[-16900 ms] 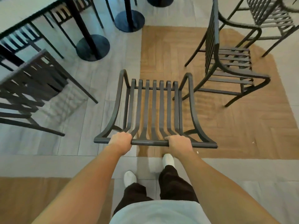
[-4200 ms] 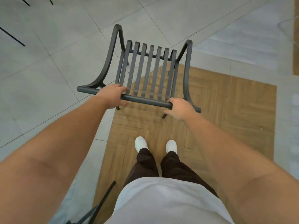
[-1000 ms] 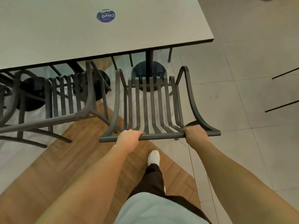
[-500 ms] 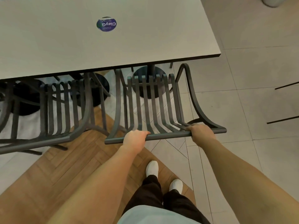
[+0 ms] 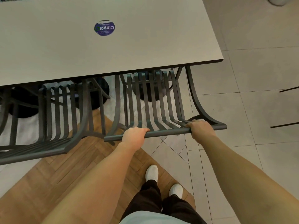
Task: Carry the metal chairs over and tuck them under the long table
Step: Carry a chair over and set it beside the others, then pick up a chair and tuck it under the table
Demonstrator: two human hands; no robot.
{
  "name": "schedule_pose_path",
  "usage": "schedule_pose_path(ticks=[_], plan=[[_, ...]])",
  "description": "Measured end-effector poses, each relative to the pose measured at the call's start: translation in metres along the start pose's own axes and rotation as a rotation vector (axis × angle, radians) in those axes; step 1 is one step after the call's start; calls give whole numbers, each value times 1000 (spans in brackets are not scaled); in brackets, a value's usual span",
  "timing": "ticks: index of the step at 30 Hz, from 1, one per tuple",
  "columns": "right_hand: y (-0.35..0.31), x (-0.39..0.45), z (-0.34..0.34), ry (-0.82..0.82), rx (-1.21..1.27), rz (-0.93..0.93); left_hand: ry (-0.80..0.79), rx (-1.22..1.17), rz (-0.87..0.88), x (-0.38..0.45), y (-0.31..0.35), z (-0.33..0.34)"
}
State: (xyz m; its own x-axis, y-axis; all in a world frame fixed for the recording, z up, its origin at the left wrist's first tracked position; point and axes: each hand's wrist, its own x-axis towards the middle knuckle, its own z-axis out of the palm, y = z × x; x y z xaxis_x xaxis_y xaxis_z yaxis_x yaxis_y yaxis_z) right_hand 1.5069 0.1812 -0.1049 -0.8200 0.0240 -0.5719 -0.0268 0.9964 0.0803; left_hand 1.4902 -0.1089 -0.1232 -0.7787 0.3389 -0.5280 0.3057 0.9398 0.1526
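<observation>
A dark metal slatted chair [image 5: 155,107] stands in front of me with its seat partly under the long grey table [image 5: 145,46]. My left hand [image 5: 134,135] grips the chair's top back rail on its left half. My right hand [image 5: 200,128] grips the same rail near its right end. A second metal chair [image 5: 53,113] of the same kind sits to the left, its seat partly under the table.
A round blue sticker [image 5: 104,28] lies on the tabletop. Black round table bases [image 5: 145,91] stand on the floor beneath. My white shoes [image 5: 152,172] are on the wood-and-tile floor behind the chair. Thin dark chair legs [image 5: 289,107] show at the right edge.
The chair in my hands has slid forward, so more of its seat and armrests are now under the table edge. My grip on the rail is unchanged.
</observation>
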Motion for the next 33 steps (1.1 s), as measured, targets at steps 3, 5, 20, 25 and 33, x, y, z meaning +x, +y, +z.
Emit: schedule_pose_path(ticks=[3,5,20,25,33], plan=[[0,3,-7,-22,29,-11,-13,-37,3,7,-3,-7],[1,4,-11,-71,97,-20,-70,-115,9,8,-6,-9],[166,16,-88,75,511,126,-87,-217,69,81,120,-133],[274,45,-119,89,438,101,30,-296,83,149,211,-168],[431,96,-166,16,383,43,100,-375,28,237,345,-215]])
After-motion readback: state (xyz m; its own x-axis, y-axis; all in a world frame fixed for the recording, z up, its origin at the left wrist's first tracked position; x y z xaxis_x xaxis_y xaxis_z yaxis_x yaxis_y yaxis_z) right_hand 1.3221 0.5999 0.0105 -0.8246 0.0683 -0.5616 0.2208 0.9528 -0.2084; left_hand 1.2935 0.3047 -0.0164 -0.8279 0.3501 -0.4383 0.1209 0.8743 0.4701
